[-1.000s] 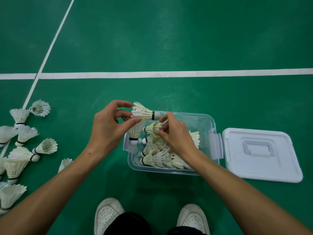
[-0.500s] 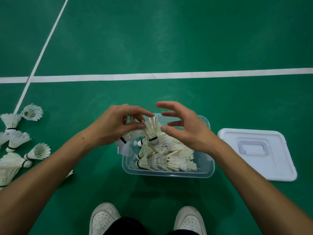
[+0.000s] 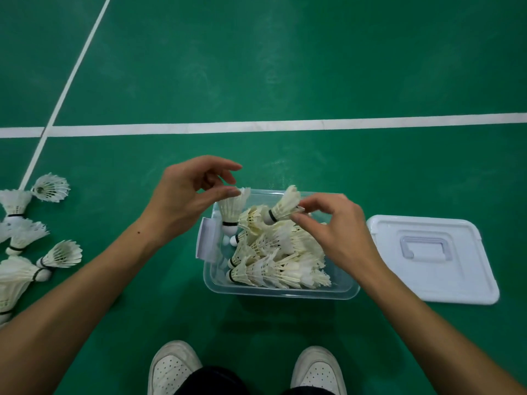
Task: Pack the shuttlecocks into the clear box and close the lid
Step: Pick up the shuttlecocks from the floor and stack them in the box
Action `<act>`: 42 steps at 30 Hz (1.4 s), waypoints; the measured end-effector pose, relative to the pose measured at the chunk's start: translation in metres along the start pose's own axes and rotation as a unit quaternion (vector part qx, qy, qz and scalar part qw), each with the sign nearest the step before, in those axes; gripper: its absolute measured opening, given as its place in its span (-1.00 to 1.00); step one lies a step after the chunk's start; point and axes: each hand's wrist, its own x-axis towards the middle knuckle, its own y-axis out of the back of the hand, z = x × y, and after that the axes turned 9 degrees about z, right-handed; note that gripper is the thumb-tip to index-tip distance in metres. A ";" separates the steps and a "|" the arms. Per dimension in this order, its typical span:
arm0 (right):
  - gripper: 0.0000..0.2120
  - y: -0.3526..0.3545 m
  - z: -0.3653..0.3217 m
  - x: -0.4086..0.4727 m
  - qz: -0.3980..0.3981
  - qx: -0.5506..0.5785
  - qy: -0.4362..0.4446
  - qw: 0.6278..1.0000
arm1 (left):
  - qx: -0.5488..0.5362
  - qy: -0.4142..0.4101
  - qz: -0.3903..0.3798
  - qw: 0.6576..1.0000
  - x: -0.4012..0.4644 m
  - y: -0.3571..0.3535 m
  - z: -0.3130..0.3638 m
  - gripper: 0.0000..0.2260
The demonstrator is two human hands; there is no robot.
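Note:
The clear box (image 3: 279, 292) sits on the green floor in front of my feet, with several white shuttlecocks (image 3: 273, 269) piled inside. My left hand (image 3: 185, 203) pinches the feather rim of one shuttlecock (image 3: 231, 213), which hangs cork down at the box's left end. My right hand (image 3: 333, 232) pinches the skirt of a second shuttlecock (image 3: 281, 209) above the pile, its cork pointing down and left. The white lid (image 3: 433, 283) lies flat on the floor just right of the box.
Several loose shuttlecocks (image 3: 60, 253) lie on the floor at the far left. My two white shoes (image 3: 174, 366) are at the bottom edge. A white court line (image 3: 285, 125) crosses the floor beyond the box.
My left hand has lowered its shuttlecock cork down into the box's left end. My right hand, open half a second ago, now pinches a shuttlecock over the pile.

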 end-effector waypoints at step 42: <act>-0.82 -0.014 0.000 0.000 -0.081 -0.038 0.138 0.986 | 0.027 -0.079 -0.112 0.990 -0.003 -0.048 0.029 -0.69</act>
